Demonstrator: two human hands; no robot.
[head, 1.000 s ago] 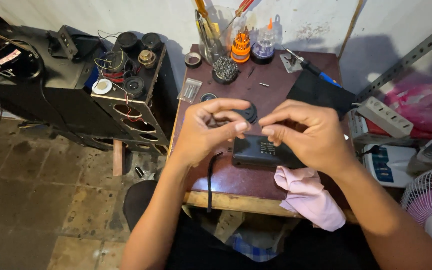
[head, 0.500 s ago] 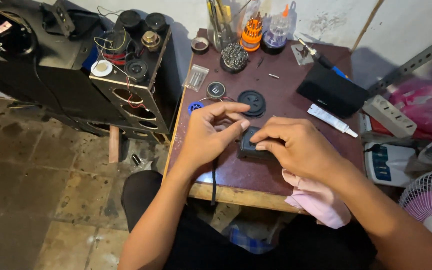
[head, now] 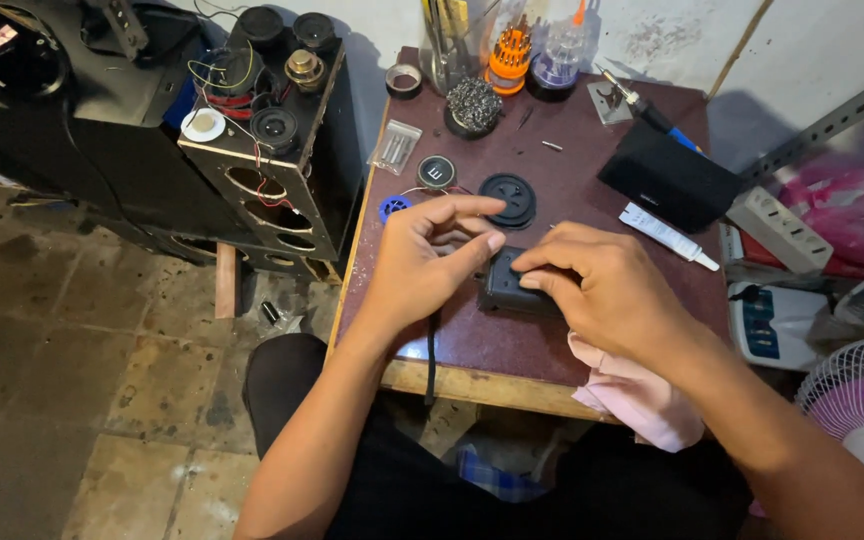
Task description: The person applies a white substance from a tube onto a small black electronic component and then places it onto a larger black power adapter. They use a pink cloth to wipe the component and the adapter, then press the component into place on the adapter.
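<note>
On the maroon tabletop (head: 592, 340), left hand (head: 422, 265) and right hand (head: 602, 290) pinch closed on a small black box (head: 507, 290), seemingly rigid, light, best held by its edges.

On the desk (head: 472, 345) the near strip in front of the left hand (head: 422, 265) lies bare, so a hand can pass there. Beyond the small black box (head: 512, 292) under both hands, a round black disc (head: 508, 198) and a small coil (head: 436, 172) block the middle. A pink cloth (head: 632, 395) hangs over the near right edge below the right hand (head: 602, 290). A black case (head: 667, 178) and a white tube (head: 667, 235) crowd the right side; a jar of tools (head: 447, 40) closes the back edge.
</note>
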